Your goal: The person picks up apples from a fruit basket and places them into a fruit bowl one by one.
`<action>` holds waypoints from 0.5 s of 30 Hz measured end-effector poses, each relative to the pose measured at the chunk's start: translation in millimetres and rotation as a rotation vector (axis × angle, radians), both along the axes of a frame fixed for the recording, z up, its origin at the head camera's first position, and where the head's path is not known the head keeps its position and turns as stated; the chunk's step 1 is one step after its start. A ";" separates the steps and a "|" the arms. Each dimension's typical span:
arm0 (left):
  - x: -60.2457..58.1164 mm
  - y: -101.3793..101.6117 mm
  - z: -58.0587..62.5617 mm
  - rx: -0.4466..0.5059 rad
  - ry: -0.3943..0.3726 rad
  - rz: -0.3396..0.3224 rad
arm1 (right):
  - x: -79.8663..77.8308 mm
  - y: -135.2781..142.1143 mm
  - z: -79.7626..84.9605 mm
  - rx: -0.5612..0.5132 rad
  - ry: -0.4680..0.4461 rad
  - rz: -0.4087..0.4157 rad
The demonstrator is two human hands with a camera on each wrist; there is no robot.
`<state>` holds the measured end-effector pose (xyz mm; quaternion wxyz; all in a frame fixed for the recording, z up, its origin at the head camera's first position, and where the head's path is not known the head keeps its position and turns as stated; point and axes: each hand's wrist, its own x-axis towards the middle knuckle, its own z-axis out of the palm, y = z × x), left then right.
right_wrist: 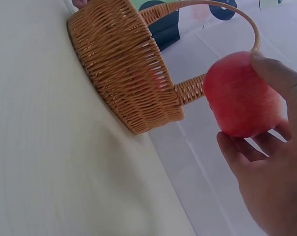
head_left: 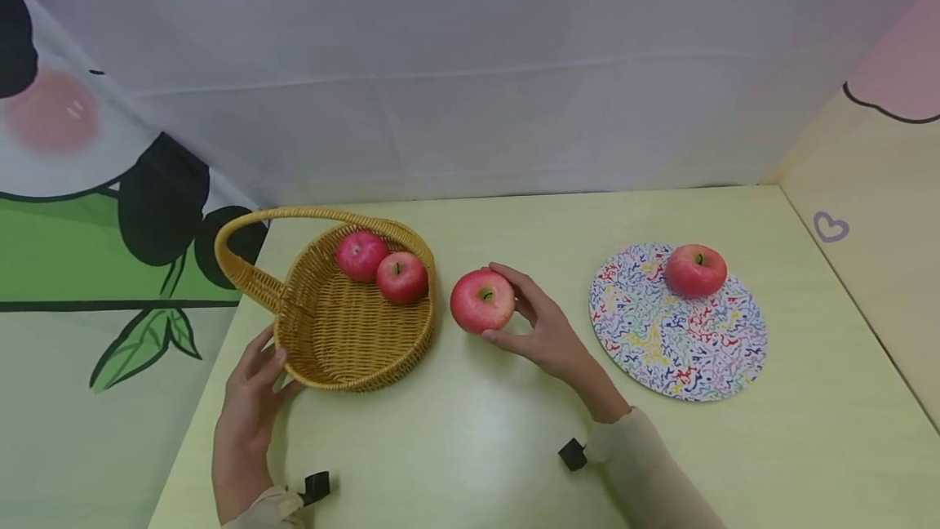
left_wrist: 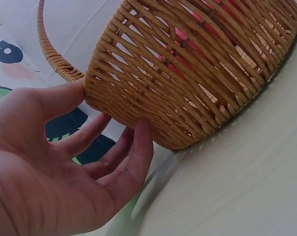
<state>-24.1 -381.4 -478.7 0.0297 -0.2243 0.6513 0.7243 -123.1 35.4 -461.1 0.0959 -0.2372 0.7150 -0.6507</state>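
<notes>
In the head view my right hand (head_left: pixel 547 329) holds a red apple (head_left: pixel 482 301) between thumb and fingers, just right of the wicker basket (head_left: pixel 352 349). The right wrist view shows this apple (right_wrist: pixel 242 96) raised above the table. My left hand (head_left: pixel 253 398) grips the basket's near left side. In the left wrist view its thumb meets the rim, and bent fingers (left_wrist: pixel 143 140) touch the woven wall (left_wrist: pixel 187 103). Inside the basket, toward the back right, lie a pinkish-red apple (head_left: pixel 361 256) and another red apple (head_left: pixel 401 277).
A round, colourfully patterned plate or mat (head_left: pixel 661 357) lies at the right, with one apple (head_left: pixel 695 271) at its back edge. The basket's tall handle (head_left: pixel 242 272) arches at the left and back. A pale cloth wall (head_left: pixel 514 129) stands behind the table (head_left: pixel 455 455).
</notes>
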 end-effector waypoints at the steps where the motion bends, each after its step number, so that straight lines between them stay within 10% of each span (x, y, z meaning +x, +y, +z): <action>1: -0.3 0.0 0.2 0.002 0.002 0.000 | 0.2 1.9 -1.3 -0.009 -0.001 -0.022; 15: -0.8 -0.1 -0.8 0.017 0.010 -0.001 | 2.6 24.0 -12.8 -0.082 -0.062 -0.306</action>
